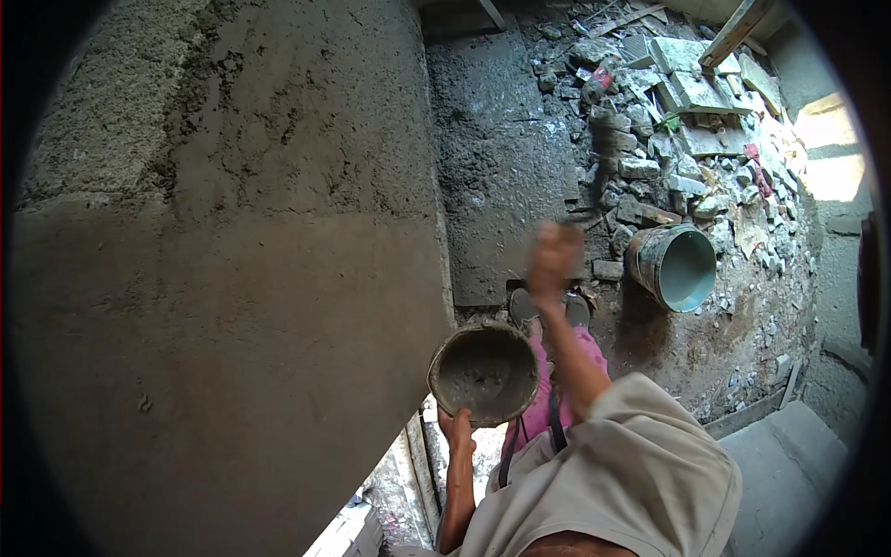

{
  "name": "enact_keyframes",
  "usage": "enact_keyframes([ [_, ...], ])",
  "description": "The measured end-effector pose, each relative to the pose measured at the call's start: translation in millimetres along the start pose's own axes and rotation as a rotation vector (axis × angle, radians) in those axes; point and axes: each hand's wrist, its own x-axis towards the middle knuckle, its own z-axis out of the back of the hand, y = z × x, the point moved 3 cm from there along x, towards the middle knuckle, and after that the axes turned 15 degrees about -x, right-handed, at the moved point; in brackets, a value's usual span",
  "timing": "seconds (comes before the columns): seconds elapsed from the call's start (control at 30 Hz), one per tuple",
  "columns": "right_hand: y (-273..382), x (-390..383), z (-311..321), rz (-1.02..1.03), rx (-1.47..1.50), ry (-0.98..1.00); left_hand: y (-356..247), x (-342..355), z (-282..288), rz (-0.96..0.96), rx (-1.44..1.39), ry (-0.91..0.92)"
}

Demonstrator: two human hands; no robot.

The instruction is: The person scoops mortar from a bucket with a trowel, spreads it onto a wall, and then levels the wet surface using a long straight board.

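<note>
My left hand grips the near rim of a round, mortar-coated bowl that holds grey wet mix. My right hand is raised beyond the bowl, smeared by motion; a dark shape shows at its fingers, too blurred to name. Left of both hands stands a broad grey plastered wall, smooth in its lower part and darker, rougher and patchy higher up. Below me are my feet in sandals, beside a damp grey slab.
A bucket of grey-blue liquid stands at my right. Behind it lies a heap of broken blocks and rubble. A wooden post slants at the upper right, near another wall. An edge with an opening is at lower left.
</note>
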Motion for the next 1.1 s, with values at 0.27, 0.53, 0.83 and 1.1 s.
enact_keyframes([
  [0.27,388,-116,119,-0.075,1.119,1.044,107,60,133,-0.206,0.121,-0.108],
  [0.53,138,-20,151,0.930,-0.232,1.274,-38,-18,6,0.052,-0.191,0.033],
  [0.83,-43,-23,163,0.687,-0.588,1.261,-112,-98,-115,-0.567,0.190,0.173],
  [1.1,-38,22,234,-0.127,0.029,1.784,-140,-135,-169,-0.704,0.287,0.284],
])
